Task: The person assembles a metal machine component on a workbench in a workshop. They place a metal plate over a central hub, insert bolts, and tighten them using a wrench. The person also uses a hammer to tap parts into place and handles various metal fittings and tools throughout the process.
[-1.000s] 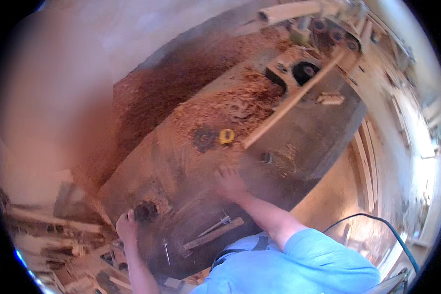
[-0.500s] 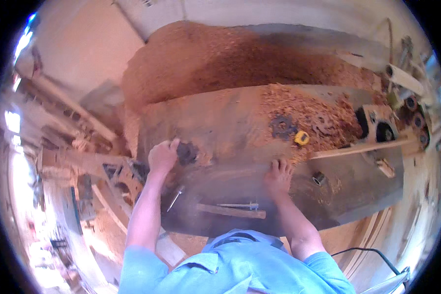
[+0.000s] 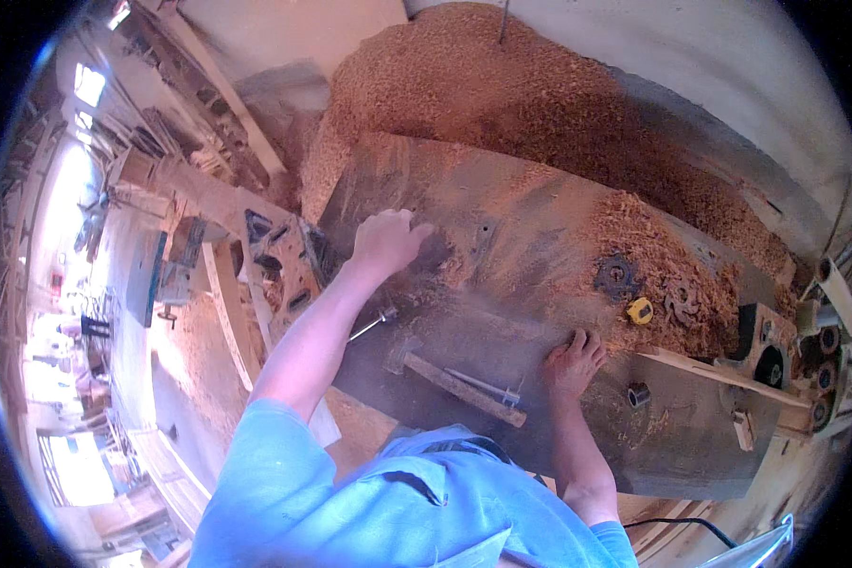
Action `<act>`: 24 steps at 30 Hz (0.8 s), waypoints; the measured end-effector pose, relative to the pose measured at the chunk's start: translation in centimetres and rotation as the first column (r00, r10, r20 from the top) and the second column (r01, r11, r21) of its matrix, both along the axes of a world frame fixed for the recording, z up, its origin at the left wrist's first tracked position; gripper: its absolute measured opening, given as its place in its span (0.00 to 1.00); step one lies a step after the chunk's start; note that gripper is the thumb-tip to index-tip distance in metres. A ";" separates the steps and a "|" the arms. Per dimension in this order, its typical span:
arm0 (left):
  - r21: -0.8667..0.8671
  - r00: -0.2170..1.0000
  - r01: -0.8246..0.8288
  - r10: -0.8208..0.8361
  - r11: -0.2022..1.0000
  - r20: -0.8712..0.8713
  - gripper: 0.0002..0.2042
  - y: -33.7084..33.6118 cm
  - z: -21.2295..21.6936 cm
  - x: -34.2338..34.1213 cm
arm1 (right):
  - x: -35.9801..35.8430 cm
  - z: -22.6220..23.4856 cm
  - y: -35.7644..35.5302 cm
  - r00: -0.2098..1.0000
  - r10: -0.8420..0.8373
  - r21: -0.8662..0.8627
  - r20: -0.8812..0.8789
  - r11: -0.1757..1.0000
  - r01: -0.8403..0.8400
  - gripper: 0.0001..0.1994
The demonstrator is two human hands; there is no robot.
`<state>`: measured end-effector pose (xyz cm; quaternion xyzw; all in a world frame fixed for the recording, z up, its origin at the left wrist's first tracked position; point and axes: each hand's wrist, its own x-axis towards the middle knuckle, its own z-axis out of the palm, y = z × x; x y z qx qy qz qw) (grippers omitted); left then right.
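Observation:
My left hand (image 3: 388, 241) is over the left part of the dark worktable (image 3: 525, 331), its fingers curled. Just right of it is a dark round patch (image 3: 435, 250), partly covered by the hand; whether the fingers grip anything there is hidden. My right hand (image 3: 576, 364) lies on the table near its front edge with fingers bent and apart, holding nothing. Farther right, a dark toothed disc (image 3: 616, 275) and a rust-brown notched disc (image 3: 682, 301) lie in wood shavings, by a yellow tape measure (image 3: 640, 310). A metal tool with a rod-like shaft (image 3: 373, 324) lies below my left forearm.
A wooden strip (image 3: 464, 389) and a metal rod (image 3: 473, 381) lie near the front edge. A short metal sleeve (image 3: 639, 394) stands right of my right hand. A long batten (image 3: 724, 376) reaches toward a machine part (image 3: 765, 346). Sawdust (image 3: 483, 85) is heaped behind the table.
The view has turned, so the table appears tilted and shifted. My left arm reaches farther out, and the hand now covers more of the dark round patch. My right hand stays on the table.

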<state>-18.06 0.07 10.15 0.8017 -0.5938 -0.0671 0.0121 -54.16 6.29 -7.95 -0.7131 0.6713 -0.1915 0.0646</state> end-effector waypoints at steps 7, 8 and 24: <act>0.055 0.983 0.180 -0.178 0.982 -0.041 0.19 0.0 -1.1 1.8 | -0.5 -1.3 -0.3 0.999 0.005 -0.014 -0.034 1.000 -0.006 0.21; 0.021 0.960 0.280 -0.280 0.960 -0.017 0.19 0.2 -1.2 2.1 | -0.5 -1.6 -0.3 0.999 -0.004 -0.020 -0.046 1.000 0.003 0.22; -0.043 0.972 0.216 -0.219 0.975 -0.083 0.17 0.3 -2.4 3.0 | -0.7 -2.2 -0.1 0.999 0.028 -0.046 -0.032 0.999 -0.029 0.23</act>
